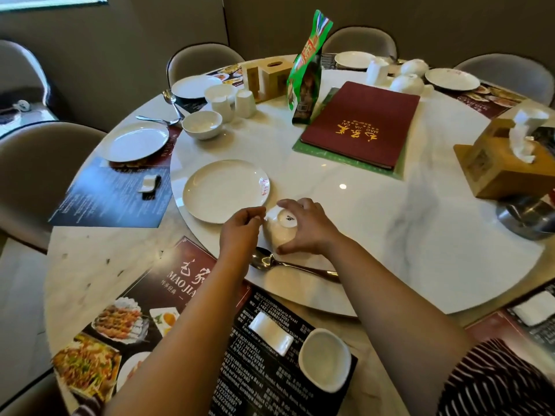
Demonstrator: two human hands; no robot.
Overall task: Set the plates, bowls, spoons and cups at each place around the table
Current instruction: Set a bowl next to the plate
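Note:
An upside-down white bowl sits on the marble turntable near its front edge. My right hand grips it from the right, fingers curled over its base. My left hand hovers just left of the bowl with fingers loosely bent, holding nothing. A white plate lies left of the bowl. A metal spoon lies just below the bowl. On the placemat in front of me stand a white cup and a small white rest.
Further places at the left hold a plate, spoons, a bowl and cups. A red menu, green packet, wooden tissue boxes and a steel pot stand on the turntable. Chairs ring the table.

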